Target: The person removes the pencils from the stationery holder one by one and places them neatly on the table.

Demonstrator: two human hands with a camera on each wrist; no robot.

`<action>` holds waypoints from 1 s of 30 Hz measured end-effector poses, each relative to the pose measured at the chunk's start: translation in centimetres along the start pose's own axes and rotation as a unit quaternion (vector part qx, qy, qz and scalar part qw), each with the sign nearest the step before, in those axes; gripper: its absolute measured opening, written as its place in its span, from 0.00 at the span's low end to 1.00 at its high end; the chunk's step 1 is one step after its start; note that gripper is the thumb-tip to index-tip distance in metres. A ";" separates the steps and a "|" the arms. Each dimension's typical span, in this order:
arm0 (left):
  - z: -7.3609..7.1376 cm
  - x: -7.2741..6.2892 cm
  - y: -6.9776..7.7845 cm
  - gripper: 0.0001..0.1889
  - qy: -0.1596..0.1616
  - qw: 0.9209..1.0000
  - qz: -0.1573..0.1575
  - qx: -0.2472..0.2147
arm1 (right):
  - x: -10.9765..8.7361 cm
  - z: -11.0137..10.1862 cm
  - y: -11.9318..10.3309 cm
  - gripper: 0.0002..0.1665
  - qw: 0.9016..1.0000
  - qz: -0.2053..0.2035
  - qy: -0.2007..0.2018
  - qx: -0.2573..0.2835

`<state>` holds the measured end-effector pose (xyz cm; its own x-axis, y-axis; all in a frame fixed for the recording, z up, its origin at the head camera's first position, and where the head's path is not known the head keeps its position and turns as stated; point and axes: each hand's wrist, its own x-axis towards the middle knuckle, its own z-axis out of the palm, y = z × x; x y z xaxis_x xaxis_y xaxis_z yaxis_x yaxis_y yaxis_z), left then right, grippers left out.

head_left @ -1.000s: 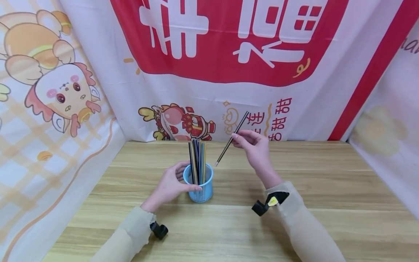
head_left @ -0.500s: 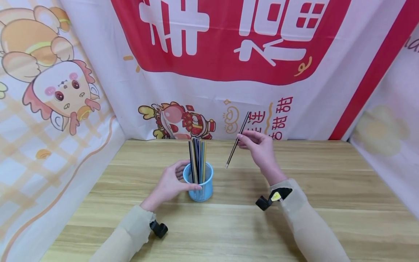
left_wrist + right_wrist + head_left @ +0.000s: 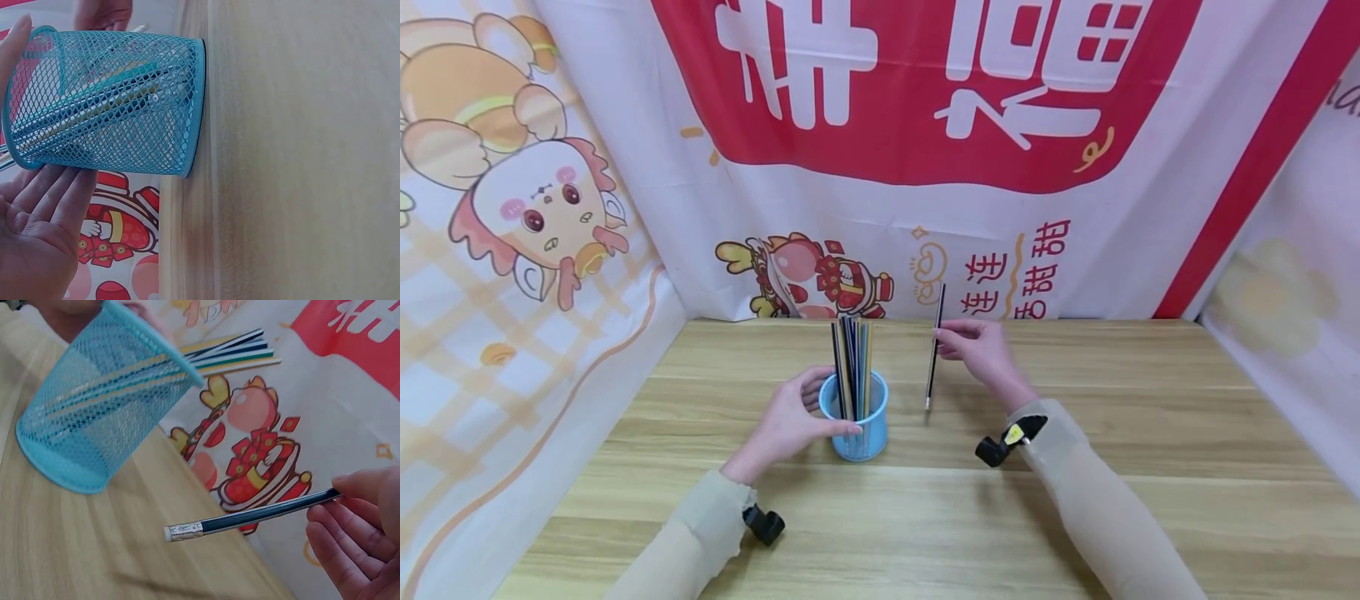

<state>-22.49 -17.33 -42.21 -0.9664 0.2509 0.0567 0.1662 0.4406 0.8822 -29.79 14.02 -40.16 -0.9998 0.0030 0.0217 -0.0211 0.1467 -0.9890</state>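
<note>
- Far L of L fingers, well apart: side cloth [image 3: 482, 325], cartoon print.
- Wrist side of L fingers: L sleeve [image 3: 681, 533], pale; L cam unit [image 3: 764, 527], blk, at cuff.
- L hand [image 3: 793, 417]: partly curved round mesh cup [image 3: 861, 446], gap approx. cup width. Thumb on near side by rim, fingers at L/far wall. Contact obs. in L wrist view.
- Mesh cup: lt blue, upright on wood tabletop [image 3: 887, 533], btwn L thumb & fingers.
- Pencil bundle [image 3: 853, 358]: inside cup, R of L fingers, near vert., tops well above rim & L thumb. Dk, blue, green, yellow shafts; exact no. can't be told (overlap).
- Beyond fingers of both hands: back cloth [image 3: 880, 196], red panel w/ wht characters.
- Held pencil [image 3: 932, 375]: R of cup & L fingers, apart from both; near vert. in head view. Wht eraser & silver ferrule point down below R fingers, other end above. Dk shaft w/ pale stripe. Lower end appears clear of tabletop.
- R hand [image 3: 988, 354]: thumb & fingertips pinched on held pencil, gap approx. shaft thickness; other fingers loosely bent below, per R wrist view.
- Wrist side of R fingers: R cam unit [image 3: 1000, 450], blk; R sleeve [image 3: 1105, 508], pale.
- Far R of R fingers, well apart: floral cloth [image 3: 1273, 296].
</note>
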 end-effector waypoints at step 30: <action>0.0 -0.1 0.3 0.47 -0.002 1.000 -0.004 0.003 | 1.3 3.3 5.0 0.17 0.993 0.110 -0.001 -0.040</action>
<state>-22.31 -17.27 -41.96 -0.9670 0.2502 0.0475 0.1591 0.4479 0.8798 -31.24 11.51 -45.56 -0.9803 0.0409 -0.1933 0.1975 0.2216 -0.9549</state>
